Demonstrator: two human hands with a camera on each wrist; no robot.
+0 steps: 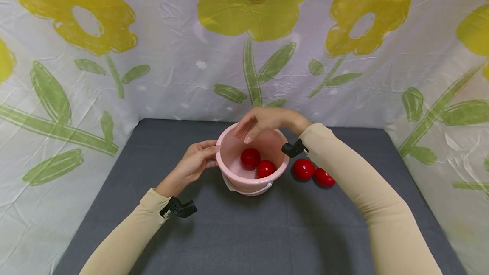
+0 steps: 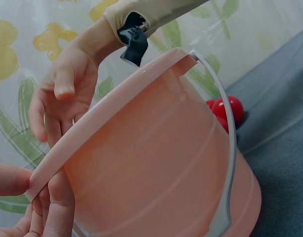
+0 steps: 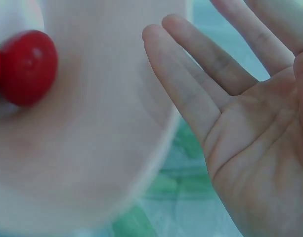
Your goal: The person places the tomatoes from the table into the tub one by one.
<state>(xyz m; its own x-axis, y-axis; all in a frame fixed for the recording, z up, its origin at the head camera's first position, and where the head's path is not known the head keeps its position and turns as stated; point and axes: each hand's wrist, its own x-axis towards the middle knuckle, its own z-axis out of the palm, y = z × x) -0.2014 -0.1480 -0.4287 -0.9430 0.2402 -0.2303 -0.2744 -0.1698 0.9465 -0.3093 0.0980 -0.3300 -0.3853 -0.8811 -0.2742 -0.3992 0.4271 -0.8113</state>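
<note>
A pink bucket [image 1: 248,185] with a pale handle stands tilted on the dark cloth, its mouth facing up toward me. My left hand [image 1: 195,160] pinches its rim at the left side; in the left wrist view the thumb and curled fingers [image 2: 61,197] sit on either side of the rim. Inside lie two shiny red, tomato-like round things, one farther back [image 1: 250,158] and one nearer [image 1: 266,169]. Over the bucket's far rim hovers my right hand [image 1: 261,123], its fingers loosely spread and holding nothing; the right wrist view shows its bare palm [image 3: 260,133].
Two more red round things [image 1: 303,169] lie on the cloth just right of the bucket, one partly behind the right sleeve [image 1: 355,181]. The dark table cloth [image 1: 244,232] ends at a white curtain [image 1: 172,75] with yellow flowers behind and at both sides.
</note>
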